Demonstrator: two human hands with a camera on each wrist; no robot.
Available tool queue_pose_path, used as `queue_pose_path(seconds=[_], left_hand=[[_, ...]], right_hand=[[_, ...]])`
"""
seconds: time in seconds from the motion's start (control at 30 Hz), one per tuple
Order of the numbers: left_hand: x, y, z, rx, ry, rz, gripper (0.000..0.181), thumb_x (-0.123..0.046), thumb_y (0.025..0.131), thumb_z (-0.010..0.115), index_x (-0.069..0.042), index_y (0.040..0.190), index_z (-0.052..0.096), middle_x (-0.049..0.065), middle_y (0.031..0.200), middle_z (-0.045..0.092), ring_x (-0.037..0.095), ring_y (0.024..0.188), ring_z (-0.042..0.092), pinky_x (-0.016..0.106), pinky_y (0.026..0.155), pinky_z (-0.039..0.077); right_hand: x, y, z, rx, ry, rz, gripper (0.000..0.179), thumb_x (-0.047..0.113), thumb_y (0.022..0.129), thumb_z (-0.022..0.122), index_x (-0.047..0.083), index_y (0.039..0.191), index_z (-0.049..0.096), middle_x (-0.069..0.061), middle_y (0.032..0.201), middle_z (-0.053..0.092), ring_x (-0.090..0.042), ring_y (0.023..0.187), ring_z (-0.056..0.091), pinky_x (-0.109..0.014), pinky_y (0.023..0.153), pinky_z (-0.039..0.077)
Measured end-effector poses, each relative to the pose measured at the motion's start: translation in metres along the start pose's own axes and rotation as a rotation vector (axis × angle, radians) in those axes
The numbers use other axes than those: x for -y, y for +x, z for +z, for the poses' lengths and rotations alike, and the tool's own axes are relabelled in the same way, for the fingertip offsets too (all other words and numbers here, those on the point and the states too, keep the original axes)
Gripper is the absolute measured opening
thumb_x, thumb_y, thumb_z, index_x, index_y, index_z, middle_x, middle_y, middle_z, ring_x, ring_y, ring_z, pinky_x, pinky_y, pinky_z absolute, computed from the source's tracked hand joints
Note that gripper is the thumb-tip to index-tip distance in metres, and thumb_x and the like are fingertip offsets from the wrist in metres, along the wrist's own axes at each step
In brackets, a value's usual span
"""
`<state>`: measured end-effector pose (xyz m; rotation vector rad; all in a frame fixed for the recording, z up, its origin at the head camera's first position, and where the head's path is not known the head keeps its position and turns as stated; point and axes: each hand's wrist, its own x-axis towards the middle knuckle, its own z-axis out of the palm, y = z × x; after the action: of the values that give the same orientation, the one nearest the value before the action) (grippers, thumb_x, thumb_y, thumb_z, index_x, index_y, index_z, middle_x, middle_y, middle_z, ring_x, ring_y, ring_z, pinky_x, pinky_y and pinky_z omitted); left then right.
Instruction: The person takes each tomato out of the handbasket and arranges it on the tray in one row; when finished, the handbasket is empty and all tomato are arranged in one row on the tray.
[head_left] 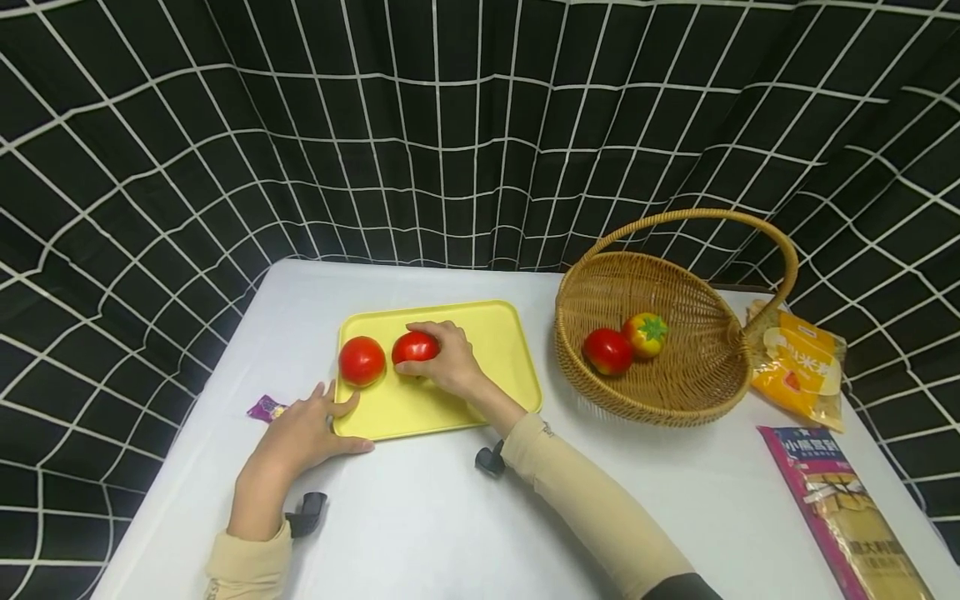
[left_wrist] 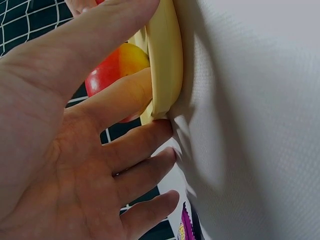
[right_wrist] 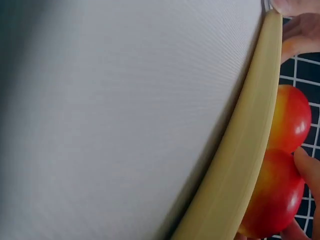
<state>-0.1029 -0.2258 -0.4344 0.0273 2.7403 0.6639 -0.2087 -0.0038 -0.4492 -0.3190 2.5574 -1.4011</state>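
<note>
1. Nearest, at the right, a long pink-edged packet (head_left: 847, 508) lies on the white tabletop (head_left: 420, 525), whose covering shows a fine weave up close.
2. At the near left, the left hand (head_left: 300, 429) is spread, fingers fairly straight, around the near-left corner of the yellow tray (head_left: 491, 350); it grips no fruit. A small purple packet (head_left: 264, 408) lies just left of it.
3. Over the tray's left half, the right hand (head_left: 447, 360) curls thumb and fingers round the held fruit (head_left: 408, 346), which is red. The loose fruit (head_left: 362, 361), also red, sits just left of it.
4. The work looks partway: two fruits are on the tray, the held one not released. Whether it is being set down or picked up cannot be told.
5. Right of the tray, the wicker basket (head_left: 637, 279) holds a red fruit (head_left: 607, 351) and a yellow-orange one (head_left: 646, 335), both untouched.
6. Beyond its right rim lies an orange bag (head_left: 797, 367).
7. Farthest, a black curtain (head_left: 450, 125) with a white grid encloses the table.
</note>
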Motion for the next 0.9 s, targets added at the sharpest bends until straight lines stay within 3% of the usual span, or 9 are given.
queue_pose_path(seconds=[0.9], left_hand=[[0.0009, 0.0014, 0.0005, -0.006, 0.015, -0.005, 0.091, -0.059, 0.080, 0.087, -0.012, 0.152, 0.057, 0.041, 0.163, 0.031, 0.067, 0.145, 0.037, 0.082, 0.109, 0.038]], right_hand=[[0.0039, 0.0061, 0.0067, 0.024, 0.007, 0.013, 0.069, 0.027, 0.086, 0.090, 0.024, 0.149, 0.063, -0.014, 0.144, 0.059, -0.037, 0.135, 0.051, -0.057, 0.111, 0.049]])
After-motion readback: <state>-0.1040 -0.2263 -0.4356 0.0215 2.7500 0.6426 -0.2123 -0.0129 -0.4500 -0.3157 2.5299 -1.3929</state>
